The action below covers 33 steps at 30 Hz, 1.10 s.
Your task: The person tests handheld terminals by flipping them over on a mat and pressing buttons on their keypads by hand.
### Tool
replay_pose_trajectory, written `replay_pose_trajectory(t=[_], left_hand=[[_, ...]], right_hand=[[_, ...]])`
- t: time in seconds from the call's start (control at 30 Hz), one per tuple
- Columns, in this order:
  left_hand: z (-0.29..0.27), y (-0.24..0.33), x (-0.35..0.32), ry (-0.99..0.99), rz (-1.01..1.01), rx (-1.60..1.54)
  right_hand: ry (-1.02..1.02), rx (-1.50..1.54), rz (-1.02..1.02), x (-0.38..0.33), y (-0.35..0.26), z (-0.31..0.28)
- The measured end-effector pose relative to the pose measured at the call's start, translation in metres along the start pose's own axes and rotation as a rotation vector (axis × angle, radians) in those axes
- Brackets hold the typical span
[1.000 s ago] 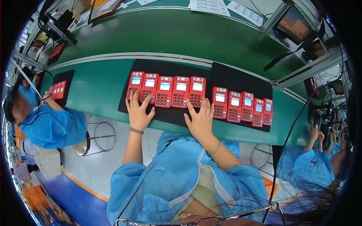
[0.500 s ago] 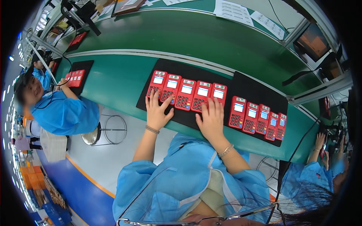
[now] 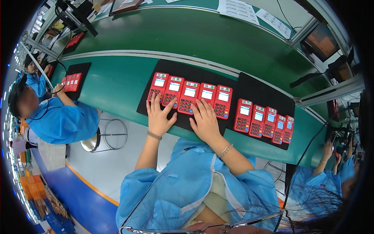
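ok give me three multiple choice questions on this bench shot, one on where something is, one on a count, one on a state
1. Where do the person's left hand and right hand rest?
A. on the keypads of the red terminals on the left black mat
B. on the green belt
C. on the stool

2. How many red terminals lie on the right black mat?
A. three
B. five
C. eight

3. What state are the screens of the terminals under the hands in?
A. dark
B. lit
C. covered by paper

Answers: 1 A, the fingers lie spread over the keys of the row of five. 2 B, five units sit side by side. 3 B, each screen glows pale blue-white.
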State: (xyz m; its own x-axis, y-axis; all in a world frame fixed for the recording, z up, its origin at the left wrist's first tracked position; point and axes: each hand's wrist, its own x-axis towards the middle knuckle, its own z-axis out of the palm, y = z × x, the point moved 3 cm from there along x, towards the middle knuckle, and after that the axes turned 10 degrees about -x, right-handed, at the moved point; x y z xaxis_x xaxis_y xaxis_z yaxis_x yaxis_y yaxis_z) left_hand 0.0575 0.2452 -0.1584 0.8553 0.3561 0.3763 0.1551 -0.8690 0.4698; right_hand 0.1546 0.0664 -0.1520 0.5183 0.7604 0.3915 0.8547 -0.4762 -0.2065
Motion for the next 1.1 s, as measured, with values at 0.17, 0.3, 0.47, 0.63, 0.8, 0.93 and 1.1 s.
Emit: replay_pose_trajectory(t=[0.17, 0.3, 0.47, 0.63, 0.8, 0.93, 1.1], left_hand=[[-0.005, 0.014, -0.002, -0.082, 0.135, -0.007], [0.005, 0.037, -0.011, -0.266, 0.266, -0.229], [0.028, 0.073, -0.001, -0.153, 0.349, -0.095], [0.033, 0.074, 0.002, -0.144, 0.383, -0.085], [0.035, 0.077, 0.004, -0.133, 0.431, -0.042], [0.04, 0.075, 0.01, -0.178, 0.484, -0.059], [0.04, 0.075, 0.014, -0.295, 0.407, -0.159]], right_hand=[[0.025, -0.009, 0.002, -0.014, 0.013, -0.014], [0.066, -0.037, 0.209, -0.043, 0.046, -0.043], [0.04, -0.064, 0.165, -0.062, 0.053, -0.055], [0.077, -0.09, 0.187, -0.064, 0.052, -0.051], [0.103, -0.139, 0.137, -0.061, 0.05, -0.053], [0.116, -0.165, 0.124, -0.054, 0.054, -0.051], [0.118, -0.143, 0.126, -0.049, 0.055, -0.043]])
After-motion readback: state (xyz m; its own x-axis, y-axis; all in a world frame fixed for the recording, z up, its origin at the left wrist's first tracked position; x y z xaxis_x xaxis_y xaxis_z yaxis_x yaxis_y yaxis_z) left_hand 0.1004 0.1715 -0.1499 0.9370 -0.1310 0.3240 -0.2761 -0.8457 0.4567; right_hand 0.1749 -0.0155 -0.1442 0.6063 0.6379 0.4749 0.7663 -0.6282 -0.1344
